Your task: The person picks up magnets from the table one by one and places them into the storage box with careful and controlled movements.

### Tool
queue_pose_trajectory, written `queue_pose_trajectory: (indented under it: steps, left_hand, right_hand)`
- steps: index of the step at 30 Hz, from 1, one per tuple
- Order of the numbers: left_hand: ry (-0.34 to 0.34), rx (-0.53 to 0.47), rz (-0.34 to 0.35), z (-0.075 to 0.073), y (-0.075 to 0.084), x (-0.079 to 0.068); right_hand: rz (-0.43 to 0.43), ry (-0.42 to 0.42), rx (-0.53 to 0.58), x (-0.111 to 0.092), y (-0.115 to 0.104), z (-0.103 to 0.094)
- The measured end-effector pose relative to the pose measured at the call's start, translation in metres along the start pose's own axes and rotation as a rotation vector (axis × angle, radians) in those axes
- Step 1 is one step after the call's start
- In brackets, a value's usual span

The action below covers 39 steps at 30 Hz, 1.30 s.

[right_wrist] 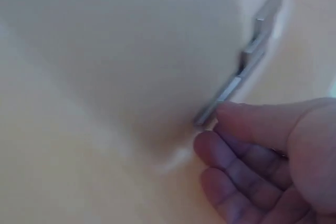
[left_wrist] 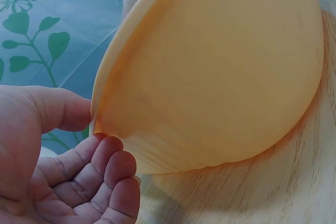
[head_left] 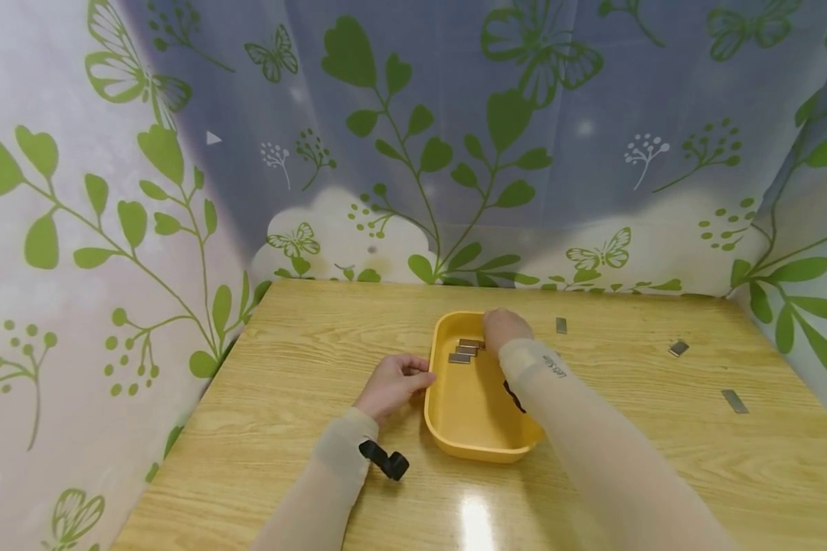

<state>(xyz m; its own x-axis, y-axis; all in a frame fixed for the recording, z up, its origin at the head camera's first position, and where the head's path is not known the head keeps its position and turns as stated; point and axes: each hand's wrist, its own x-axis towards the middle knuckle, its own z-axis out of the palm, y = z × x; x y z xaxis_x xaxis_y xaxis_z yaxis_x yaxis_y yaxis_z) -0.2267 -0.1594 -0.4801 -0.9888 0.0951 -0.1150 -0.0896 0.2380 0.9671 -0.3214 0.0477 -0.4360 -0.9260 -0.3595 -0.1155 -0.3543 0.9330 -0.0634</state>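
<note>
A yellow oblong tray (head_left: 465, 417) rests on the wooden table. My left hand (head_left: 393, 385) pinches its left rim; in the left wrist view the thumb is on one side of the tray wall (left_wrist: 220, 66) and the curled fingers are on the other. Reaching inside the tray's far right corner is my right hand (head_left: 507, 330). Close up, its thumb and index finger (right_wrist: 210, 148) pinch the end of a small flat metal block (right_wrist: 212, 109), in line with several others. Staggered metal blocks (head_left: 463, 350) lie on the tray floor near the far end.
To the right on the table (head_left: 627, 444) lie three loose metal pieces: one just beyond the tray (head_left: 561, 325), a darker piece (head_left: 678, 349) farther right, and a flat piece (head_left: 733, 401) nearer me. A patterned curtain (head_left: 400, 153) borders the table's back and sides.
</note>
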Motion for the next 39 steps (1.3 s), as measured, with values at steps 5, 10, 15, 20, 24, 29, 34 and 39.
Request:
queue_pose_trajectory:
  steps: [5, 10, 15, 20, 24, 29, 34, 39]
  left_hand:
    - [-0.003, -0.003, -0.004, 0.001, 0.001, -0.001]
    - [-0.009, 0.002, 0.001, 0.002, 0.003, -0.002]
    - [-0.009, 0.004, 0.000, 0.001, 0.001, -0.002]
    - [-0.015, -0.006, 0.003, 0.002, 0.000, -0.002]
    - [-0.020, -0.007, 0.006, 0.003, 0.002, -0.002]
    - [-0.015, 0.001, 0.010, 0.004, 0.004, -0.002]
    - [0.003, -0.006, -0.003, 0.004, 0.004, -0.003]
    - [0.009, -0.001, -0.003, 0.004, 0.004, -0.003]
  right_hand:
    - [-0.065, -0.001, 0.162, -0.008, 0.008, -0.024]
    - [-0.098, 0.030, 0.343, -0.024, 0.032, -0.055]
    - [-0.089, 0.139, 0.396, -0.046, 0.071, -0.068]
    - [-0.026, 0.170, 0.416, -0.074, 0.115, -0.066]
    - [0.023, 0.159, 0.418, -0.093, 0.143, -0.056]
    - [0.053, 0.164, 0.419, -0.106, 0.162, -0.039]
    - [0.029, 0.152, 0.402, -0.109, 0.166, -0.023]
    - [-0.037, 0.117, 0.394, -0.106, 0.163, -0.012]
